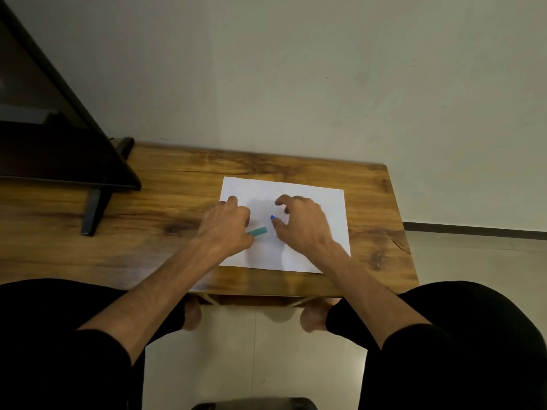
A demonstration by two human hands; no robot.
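Note:
A white sheet of paper point(313, 202) lies flat on the wooden table point(165, 202). My left hand point(228, 226) hovers over the sheet's left edge and grips a teal, tube-shaped marker piece point(258, 231), whose free end points right. My right hand point(302, 223) is over the middle of the sheet with curled fingers. A small blue tip point(272, 216) shows just above its thumb, seemingly pinched there; the rest of that piece is hidden by the hand. A short gap separates the teal end from the blue tip.
A black screen point(59, 137) on a dark stand point(94, 208) fills the table's left side. A pale wall stands right behind the table. The table's right edge point(402, 232) drops to a tiled floor. My knees and bare feet are below the front edge.

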